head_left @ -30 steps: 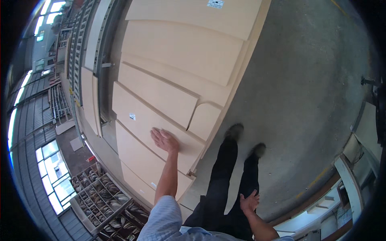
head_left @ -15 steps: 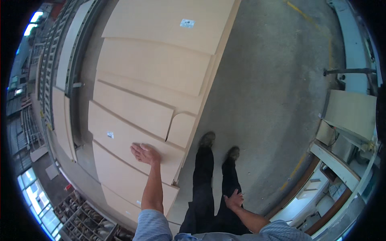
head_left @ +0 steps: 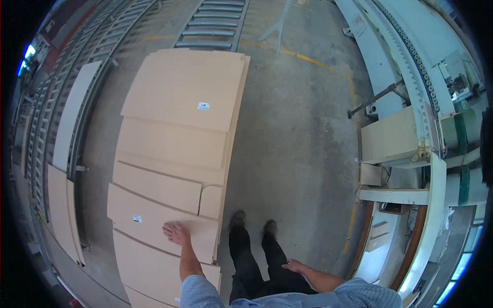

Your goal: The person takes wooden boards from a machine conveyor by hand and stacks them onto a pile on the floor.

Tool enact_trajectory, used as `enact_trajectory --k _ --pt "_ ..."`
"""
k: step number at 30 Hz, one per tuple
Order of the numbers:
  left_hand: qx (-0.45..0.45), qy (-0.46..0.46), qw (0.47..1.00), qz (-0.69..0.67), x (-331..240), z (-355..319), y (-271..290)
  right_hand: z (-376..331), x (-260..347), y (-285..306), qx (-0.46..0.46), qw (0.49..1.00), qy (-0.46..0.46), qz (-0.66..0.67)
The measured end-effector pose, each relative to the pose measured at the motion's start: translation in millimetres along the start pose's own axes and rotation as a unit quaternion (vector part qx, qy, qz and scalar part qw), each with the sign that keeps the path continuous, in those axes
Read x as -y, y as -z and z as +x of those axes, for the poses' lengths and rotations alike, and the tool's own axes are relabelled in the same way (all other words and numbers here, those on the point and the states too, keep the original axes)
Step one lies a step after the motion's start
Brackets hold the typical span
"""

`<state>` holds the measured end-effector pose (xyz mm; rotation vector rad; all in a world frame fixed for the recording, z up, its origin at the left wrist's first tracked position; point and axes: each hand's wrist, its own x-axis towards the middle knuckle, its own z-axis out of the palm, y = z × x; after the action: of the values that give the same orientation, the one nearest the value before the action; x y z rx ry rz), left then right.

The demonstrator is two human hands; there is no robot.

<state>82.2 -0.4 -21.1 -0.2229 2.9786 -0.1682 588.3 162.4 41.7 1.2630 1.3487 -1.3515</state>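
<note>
My left hand (head_left: 176, 233) lies flat with fingers apart on a long beige board (head_left: 197, 231), to the right of its small white label (head_left: 137, 218). This board is one of several beige panels that overlap on a stack. Just beyond it lies a narrower panel (head_left: 156, 183) beside a smaller piece with a rounded corner (head_left: 211, 201). Nearer to me another beige panel (head_left: 149, 259) edges under my left forearm. My right hand (head_left: 294, 266) hangs by my right thigh, fingers loosely extended, holding nothing that I can see.
Past the stack's far end stands a roller conveyor (head_left: 211, 28). More roller tracks (head_left: 110, 46) run along the left, with a white panel (head_left: 76, 115) and a beige one (head_left: 64, 213) beside them. A long machine (head_left: 411, 61) lines the right, across the grey floor (head_left: 292, 154).
My view has swung up and to the right, bringing the far conveyor and more of the machine into sight. My left hand stays on the same board, and my right stays by my thigh.
</note>
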Motion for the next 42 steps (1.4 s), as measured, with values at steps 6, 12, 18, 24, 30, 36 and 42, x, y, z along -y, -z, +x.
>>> enact_trajectory --k 6,12,18,24,30,36,42 --pt "0.030 -0.045 0.995 -0.079 1.2 -55.9 -1.8 1.6 36.0 2.1 -0.027 0.999 0.045 -0.009" --pt "0.182 -0.230 0.939 -0.178 -22.0 -168.5 -27.0 -30.5 145.9 18.7 -0.016 0.984 0.135 0.115" --pt "0.380 -0.259 0.842 -0.281 -59.3 -204.5 23.3 -57.7 177.3 45.7 -0.046 0.961 0.211 0.173" --pt "0.247 -0.516 0.820 0.015 -85.9 -118.5 10.3 -74.0 108.7 87.3 -0.130 0.954 0.207 0.175" --pt "0.360 -0.301 0.841 -0.269 -144.3 -183.4 131.4 -46.8 -70.4 103.5 -0.338 0.924 0.113 0.139" --pt "0.175 -0.678 0.703 -0.120 -171.7 -205.6 78.9 -32.1 -161.1 111.3 -0.265 0.860 0.117 -0.420" --pt "0.361 -0.502 0.659 -0.428 -151.9 -194.7 60.6 -29.8 -122.0 147.0 -0.388 0.721 0.413 -0.398"
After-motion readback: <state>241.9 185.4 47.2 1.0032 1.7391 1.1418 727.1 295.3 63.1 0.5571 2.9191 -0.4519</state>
